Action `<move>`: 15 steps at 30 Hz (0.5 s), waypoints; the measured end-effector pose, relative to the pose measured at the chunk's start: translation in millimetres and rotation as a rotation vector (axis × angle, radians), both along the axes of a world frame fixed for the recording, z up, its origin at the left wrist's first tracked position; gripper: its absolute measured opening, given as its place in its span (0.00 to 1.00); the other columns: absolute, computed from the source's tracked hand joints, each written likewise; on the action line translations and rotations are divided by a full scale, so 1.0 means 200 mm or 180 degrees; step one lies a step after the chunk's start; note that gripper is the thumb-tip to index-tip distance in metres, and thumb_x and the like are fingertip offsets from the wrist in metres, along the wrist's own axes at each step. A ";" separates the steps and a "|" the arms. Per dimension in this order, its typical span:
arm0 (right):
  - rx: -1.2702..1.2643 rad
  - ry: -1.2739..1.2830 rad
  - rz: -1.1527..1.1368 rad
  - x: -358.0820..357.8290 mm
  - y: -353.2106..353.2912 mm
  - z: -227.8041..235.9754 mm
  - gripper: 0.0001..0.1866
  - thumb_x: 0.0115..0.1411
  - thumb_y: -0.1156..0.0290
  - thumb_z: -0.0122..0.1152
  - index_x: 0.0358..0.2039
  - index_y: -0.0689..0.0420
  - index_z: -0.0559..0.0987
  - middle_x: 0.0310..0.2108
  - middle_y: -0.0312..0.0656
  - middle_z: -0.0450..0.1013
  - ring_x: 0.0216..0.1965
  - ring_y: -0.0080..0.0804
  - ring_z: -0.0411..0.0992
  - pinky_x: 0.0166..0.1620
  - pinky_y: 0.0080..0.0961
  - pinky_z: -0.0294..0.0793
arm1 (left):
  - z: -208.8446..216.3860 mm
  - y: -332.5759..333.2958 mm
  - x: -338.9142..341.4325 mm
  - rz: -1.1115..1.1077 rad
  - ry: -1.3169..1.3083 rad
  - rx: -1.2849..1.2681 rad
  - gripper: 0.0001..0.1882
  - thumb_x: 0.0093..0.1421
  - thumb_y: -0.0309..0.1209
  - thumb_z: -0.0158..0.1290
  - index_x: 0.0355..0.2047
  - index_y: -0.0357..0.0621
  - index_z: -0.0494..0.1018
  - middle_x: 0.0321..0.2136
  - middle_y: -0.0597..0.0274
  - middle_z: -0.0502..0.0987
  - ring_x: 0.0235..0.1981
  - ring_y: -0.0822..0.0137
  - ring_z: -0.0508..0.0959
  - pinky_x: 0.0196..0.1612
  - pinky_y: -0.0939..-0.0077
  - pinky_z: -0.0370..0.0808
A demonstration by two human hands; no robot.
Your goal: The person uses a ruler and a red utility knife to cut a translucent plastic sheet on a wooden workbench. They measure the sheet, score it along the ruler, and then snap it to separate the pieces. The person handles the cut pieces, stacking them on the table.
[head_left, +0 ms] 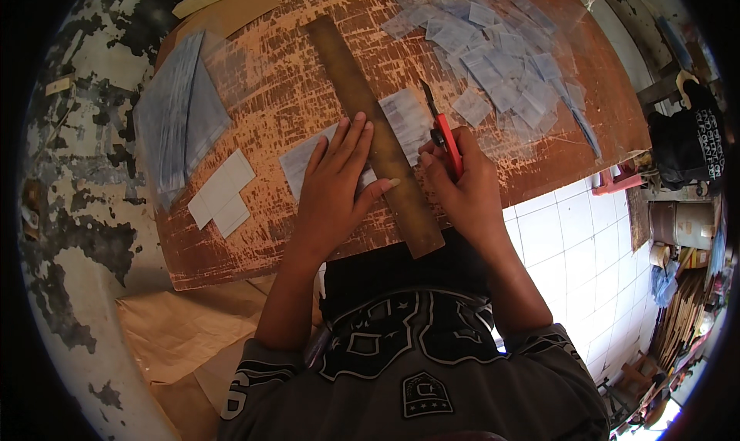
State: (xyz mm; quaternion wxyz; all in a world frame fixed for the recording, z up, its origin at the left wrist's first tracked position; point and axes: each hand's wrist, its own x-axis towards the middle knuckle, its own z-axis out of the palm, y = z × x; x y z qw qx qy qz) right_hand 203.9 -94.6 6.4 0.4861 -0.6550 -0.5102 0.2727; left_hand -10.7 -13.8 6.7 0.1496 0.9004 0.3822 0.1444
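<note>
left grip (336,162) unclenched, touching brown straightedge (385,146) | right grip (467,177) grasping red cutter (451,144), right of it | straightedge axis: far-left to near-right

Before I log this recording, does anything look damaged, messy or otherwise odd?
Yes: the brown tabletop is heavily scarred, its coating worn through in pale streaks; the wall at left has dark, seemingly peeled patches; translucent plastic pieces lie loosely scattered at far right.
</note>
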 end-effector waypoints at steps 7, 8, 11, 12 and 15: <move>-0.0032 0.0108 -0.0009 0.00 0.00 0.01 0.13 0.70 0.73 0.66 0.49 0.64 0.75 0.39 0.56 0.84 0.42 0.51 0.86 0.44 0.41 0.82 | 0.01 0.00 0.00 0.0005 -0.0096 -0.0069 0.45 0.70 0.54 0.59 0.79 0.42 0.60 0.80 0.52 0.58 0.82 0.52 0.55 0.82 0.46 0.49; -0.0089 0.0152 -0.0006 0.00 -0.01 0.01 0.12 0.70 0.73 0.66 0.49 0.64 0.75 0.38 0.56 0.84 0.42 0.51 0.86 0.43 0.41 0.82 | 0.01 0.00 0.00 0.0008 -0.0116 -0.0081 0.45 0.70 0.54 0.59 0.78 0.42 0.60 0.80 0.51 0.58 0.81 0.52 0.55 0.82 0.46 0.49; -0.0159 0.0193 -0.0018 0.00 -0.01 0.01 0.12 0.70 0.73 0.66 0.48 0.64 0.75 0.37 0.55 0.83 0.39 0.51 0.85 0.42 0.41 0.81 | 0.01 0.00 0.01 0.0018 -0.0152 -0.0084 0.45 0.69 0.53 0.60 0.78 0.41 0.61 0.79 0.50 0.59 0.81 0.51 0.56 0.81 0.46 0.49; -0.0133 0.0155 -0.0022 0.00 -0.01 0.01 0.12 0.70 0.73 0.66 0.48 0.64 0.75 0.37 0.55 0.83 0.38 0.51 0.85 0.41 0.41 0.81 | 0.00 0.00 0.01 0.0018 -0.0163 -0.0088 0.45 0.69 0.53 0.60 0.78 0.41 0.61 0.79 0.50 0.59 0.81 0.51 0.56 0.81 0.46 0.49; 0.0094 0.0162 -0.0050 0.00 0.00 -0.02 0.11 0.70 0.72 0.66 0.47 0.63 0.75 0.36 0.55 0.82 0.36 0.52 0.84 0.39 0.41 0.80 | 0.00 0.00 0.00 0.0014 -0.0188 -0.0103 0.46 0.69 0.53 0.61 0.78 0.40 0.61 0.79 0.50 0.60 0.81 0.50 0.56 0.81 0.46 0.49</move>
